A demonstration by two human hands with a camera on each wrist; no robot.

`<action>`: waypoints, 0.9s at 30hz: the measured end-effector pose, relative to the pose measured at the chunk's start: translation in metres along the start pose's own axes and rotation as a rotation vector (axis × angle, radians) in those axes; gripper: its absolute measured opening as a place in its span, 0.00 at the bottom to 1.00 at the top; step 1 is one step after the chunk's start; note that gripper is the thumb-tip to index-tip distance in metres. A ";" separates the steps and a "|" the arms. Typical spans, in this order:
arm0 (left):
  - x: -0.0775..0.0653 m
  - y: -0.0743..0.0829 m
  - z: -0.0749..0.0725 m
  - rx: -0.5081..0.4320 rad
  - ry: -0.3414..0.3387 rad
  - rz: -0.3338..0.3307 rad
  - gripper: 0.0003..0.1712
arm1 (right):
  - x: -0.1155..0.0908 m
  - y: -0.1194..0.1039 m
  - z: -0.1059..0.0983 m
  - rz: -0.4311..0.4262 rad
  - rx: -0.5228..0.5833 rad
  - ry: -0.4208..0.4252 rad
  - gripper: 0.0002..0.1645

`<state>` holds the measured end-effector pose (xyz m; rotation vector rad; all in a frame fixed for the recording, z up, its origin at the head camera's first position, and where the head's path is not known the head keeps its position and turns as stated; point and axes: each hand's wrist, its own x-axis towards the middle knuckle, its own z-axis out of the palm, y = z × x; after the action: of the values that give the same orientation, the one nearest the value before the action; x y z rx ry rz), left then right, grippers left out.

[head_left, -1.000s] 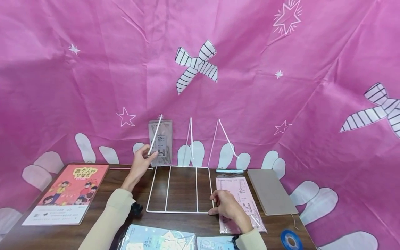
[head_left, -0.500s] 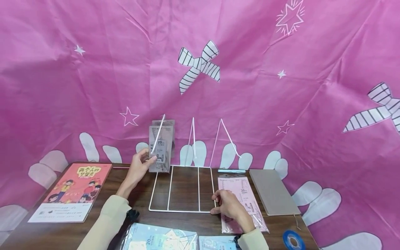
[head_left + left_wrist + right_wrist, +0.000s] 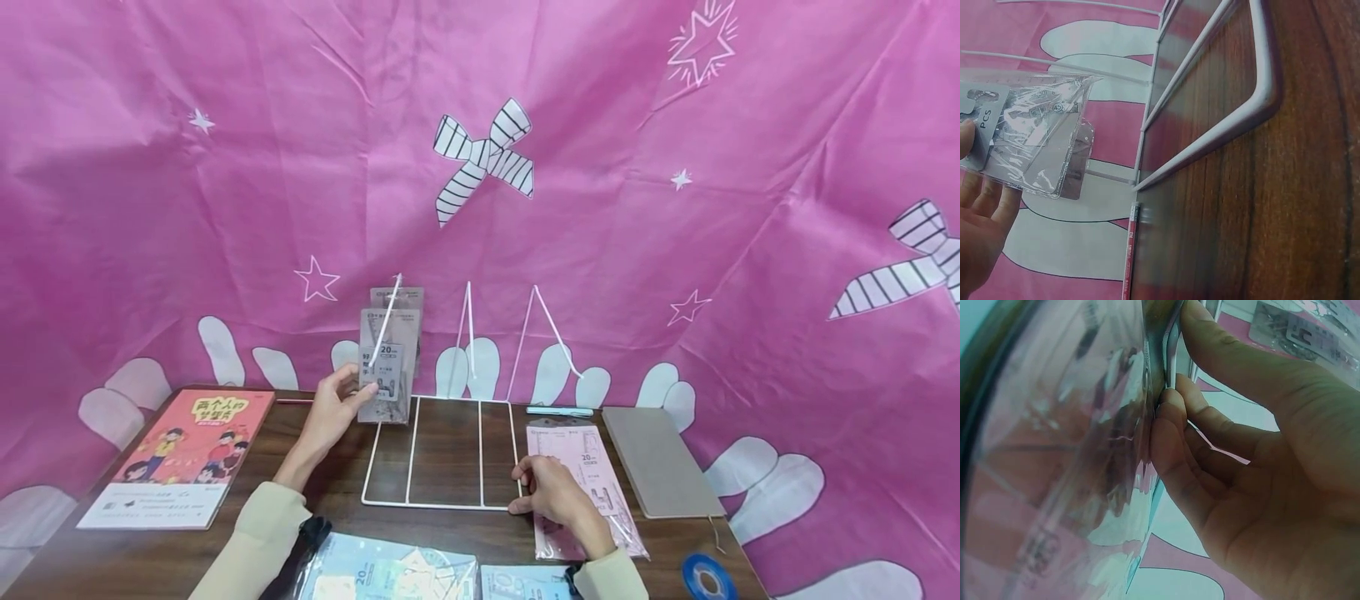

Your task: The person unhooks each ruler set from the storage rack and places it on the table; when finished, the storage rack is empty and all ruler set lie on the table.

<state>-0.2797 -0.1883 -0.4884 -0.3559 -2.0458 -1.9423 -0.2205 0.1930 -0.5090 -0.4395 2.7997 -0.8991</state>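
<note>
A white wire rack stands on the brown table, with three slanting prongs at its back. My left hand grips a grey clear-bagged ruler set between thumb and fingers. This pack lies along the left prong, in front of another grey pack. The left wrist view shows the held pack's glossy lower end clear of the table. My right hand holds the rack's right side wire near the front corner, thumb and fingers around it. Beside that hand lies a pink ruler set, partly covered by it.
Blue bagged packs lie at the front edge. A red picture-cover book sits at left, a grey-brown notebook at right. There are also a blue tape roll, a light-blue pen and a red pencil.
My left hand has moved slightly down and toward me, drawing the front grey pack down along the left prong, away from the pack behind. The right hand keeps its hold on the rack.
</note>
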 end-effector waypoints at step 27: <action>-0.033 0.017 -0.004 0.011 -0.009 -0.044 0.11 | 0.000 0.002 0.001 -0.016 0.008 0.002 0.24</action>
<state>-0.2427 -0.1904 -0.4853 -0.3206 -2.0862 -1.9566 -0.2209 0.1937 -0.5111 -0.4604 2.7974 -0.9143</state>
